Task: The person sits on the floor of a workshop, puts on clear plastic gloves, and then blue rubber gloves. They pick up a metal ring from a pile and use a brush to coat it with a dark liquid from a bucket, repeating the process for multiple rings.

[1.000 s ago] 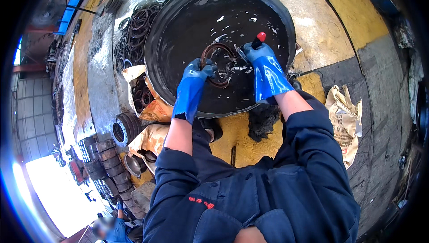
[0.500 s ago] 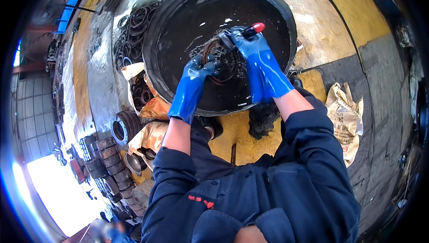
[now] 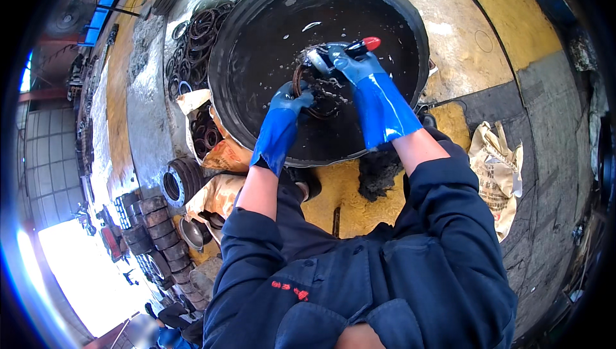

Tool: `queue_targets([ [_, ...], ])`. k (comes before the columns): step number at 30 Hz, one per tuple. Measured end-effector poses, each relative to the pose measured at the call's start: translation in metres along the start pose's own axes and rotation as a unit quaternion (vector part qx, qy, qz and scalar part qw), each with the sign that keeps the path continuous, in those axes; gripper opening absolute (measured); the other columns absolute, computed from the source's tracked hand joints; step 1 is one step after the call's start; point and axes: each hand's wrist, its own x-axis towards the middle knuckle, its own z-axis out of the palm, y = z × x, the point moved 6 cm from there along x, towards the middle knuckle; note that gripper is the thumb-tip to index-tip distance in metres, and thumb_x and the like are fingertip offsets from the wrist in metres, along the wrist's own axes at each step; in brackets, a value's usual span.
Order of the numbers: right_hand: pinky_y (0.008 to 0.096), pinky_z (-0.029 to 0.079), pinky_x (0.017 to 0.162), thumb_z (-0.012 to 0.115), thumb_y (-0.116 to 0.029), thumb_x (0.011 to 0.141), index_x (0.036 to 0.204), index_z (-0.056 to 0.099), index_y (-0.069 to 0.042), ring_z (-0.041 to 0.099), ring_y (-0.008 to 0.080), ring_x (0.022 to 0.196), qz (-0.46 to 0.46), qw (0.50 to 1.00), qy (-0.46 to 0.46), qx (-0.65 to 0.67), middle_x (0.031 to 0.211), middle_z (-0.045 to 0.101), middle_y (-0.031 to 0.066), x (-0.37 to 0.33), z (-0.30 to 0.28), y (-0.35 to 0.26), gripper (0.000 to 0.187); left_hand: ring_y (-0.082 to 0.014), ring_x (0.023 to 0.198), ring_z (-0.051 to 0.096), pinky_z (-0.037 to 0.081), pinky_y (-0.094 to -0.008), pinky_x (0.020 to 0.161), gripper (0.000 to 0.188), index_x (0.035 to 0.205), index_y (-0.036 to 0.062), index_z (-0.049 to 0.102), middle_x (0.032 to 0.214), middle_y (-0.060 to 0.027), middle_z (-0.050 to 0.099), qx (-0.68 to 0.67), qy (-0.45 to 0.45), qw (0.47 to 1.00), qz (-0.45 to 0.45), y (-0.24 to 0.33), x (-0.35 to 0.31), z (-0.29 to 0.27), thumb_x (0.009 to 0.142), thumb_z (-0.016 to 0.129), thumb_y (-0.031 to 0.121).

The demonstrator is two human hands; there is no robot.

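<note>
Both my hands wear long blue rubber gloves over a wide black tub of dark liquid. My left hand is closed on the lower left side of a dark brown ring, tilted and partly in the liquid. The fingers of my right hand wrap round a flat brush with a black, red-ended handle. Its pale, metal-looking head touches or hovers at the ring's upper edge; blur and splashing hide the exact contact.
Many dark rings are heaped left of the tub, with more in an open sack. Stacked ring-shaped parts stand lower left. A crumpled paper sack lies at right, and a black rag below the tub. Another person is at lower left.
My right hand and the brush have moved slightly up and left along the ring. The ring stands more edge-on, and the liquid's splashes have shifted. Both hands keep their grip.
</note>
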Motion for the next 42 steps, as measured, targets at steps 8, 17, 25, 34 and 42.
queue_targets([
  [8, 0.0317, 0.054, 0.096, 0.073, -0.024, 0.098, 0.125, 0.072, -0.004, 0.069, 0.0162, 0.105, -0.052, 0.981, -0.159, -0.097, 0.115, 0.075, 0.0097, -0.019, 0.026, -0.005, 0.034, -0.0173, 0.096, 0.065, 0.051, -0.0317, 0.082, 0.027, 0.117, 0.0075, 0.069, 0.108, -0.0064, 0.069, 0.016, 0.035, 0.994, -0.107, 0.035, -0.029, 0.009, 0.101, 0.064, 0.029],
  [17, 0.0342, 0.057, 0.095, 0.067, -0.013, 0.097, 0.126, 0.072, -0.013, 0.072, 0.0203, 0.104, -0.054, 0.895, -0.303, -0.322, 0.114, 0.076, 0.0101, -0.063, 0.038, -0.035, 0.03, -0.0202, 0.098, 0.066, 0.052, -0.0342, 0.082, 0.031, 0.116, 0.0085, 0.071, 0.11, -0.0071, 0.07, 0.018, 0.049, 0.991, -0.122, 0.013, -0.017, -0.019, 0.103, 0.06, 0.034],
  [25, 0.0426, 0.056, 0.091, 0.072, -0.028, 0.091, 0.118, 0.074, -0.023, 0.068, 0.032, 0.109, -0.228, 0.828, -0.315, -0.404, 0.113, 0.073, 0.0088, -0.085, 0.032, -0.021, 0.028, -0.0203, 0.087, 0.071, 0.058, -0.0312, 0.077, 0.021, 0.109, 0.0018, 0.069, 0.095, -0.0096, 0.073, 0.164, -0.007, 0.983, 0.088, 0.012, -0.007, -0.033, 0.1, 0.058, 0.017],
  [34, 0.0408, 0.058, 0.088, 0.074, -0.035, 0.088, 0.111, 0.076, -0.019, 0.072, 0.0308, 0.101, -0.085, 0.818, -0.063, -0.565, 0.107, 0.076, 0.0082, -0.055, -0.015, -0.019, 0.028, -0.0158, 0.088, 0.071, 0.054, -0.0296, 0.074, 0.027, 0.115, 0.0039, 0.066, 0.103, -0.009, 0.076, 0.036, 0.069, 0.997, 0.009, 0.047, -0.023, -0.035, 0.103, 0.055, 0.026],
  [42, 0.0313, 0.053, 0.09, 0.069, -0.031, 0.097, 0.116, 0.075, -0.006, 0.069, 0.0153, 0.094, -0.042, 0.986, -0.149, -0.056, 0.099, 0.076, 0.0082, -0.059, 0.026, -0.01, 0.032, -0.0152, 0.086, 0.069, 0.051, -0.0278, 0.072, 0.028, 0.108, 0.0036, 0.069, 0.098, -0.0056, 0.075, 0.161, 0.055, 0.98, 0.1, 0.052, -0.025, -0.028, 0.105, 0.056, 0.029],
])
